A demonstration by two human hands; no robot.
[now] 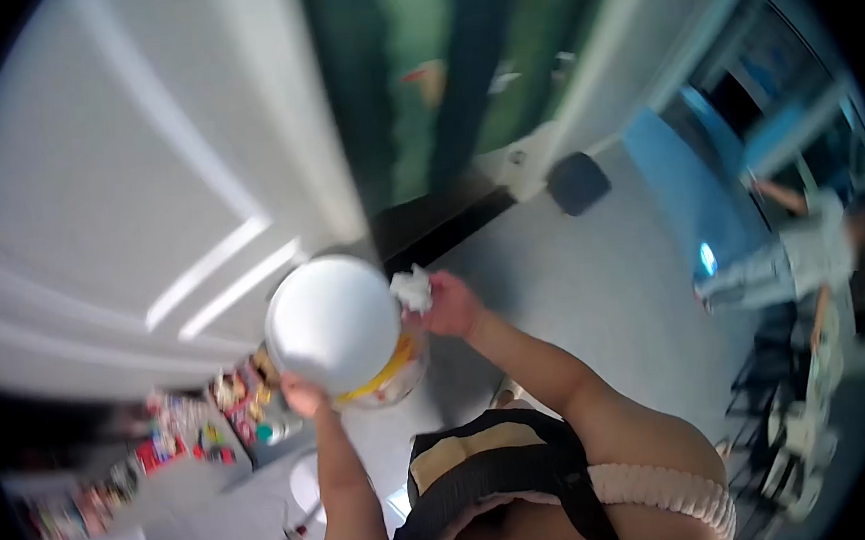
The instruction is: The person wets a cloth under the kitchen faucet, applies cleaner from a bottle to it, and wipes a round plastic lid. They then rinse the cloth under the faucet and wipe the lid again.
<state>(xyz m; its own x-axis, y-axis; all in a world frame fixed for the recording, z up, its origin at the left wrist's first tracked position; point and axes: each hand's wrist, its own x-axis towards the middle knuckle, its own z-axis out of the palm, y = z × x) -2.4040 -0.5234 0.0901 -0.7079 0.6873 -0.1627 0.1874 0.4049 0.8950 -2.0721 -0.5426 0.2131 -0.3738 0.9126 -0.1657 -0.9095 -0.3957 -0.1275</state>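
A large bucket with a round white top (334, 322) and a yellow-patterned side hangs in front of me above the floor. My left hand (304, 393) grips its near left edge, fingers partly hidden by the bucket. At its right side, my right hand (447, 305) is closed on a crumpled white cloth or tissue (412, 289). Whether that hand also touches the bucket is unclear. The picture is blurred by motion.
Shelves or a table with many small colourful items (178, 428) stand at the lower left. A dark stool-like object (578, 183) is on the floor ahead. Another person (788, 260) stands at the right, near stacked chairs (789, 421). A green patterned curtain-like panel (459, 67) hangs beyond.
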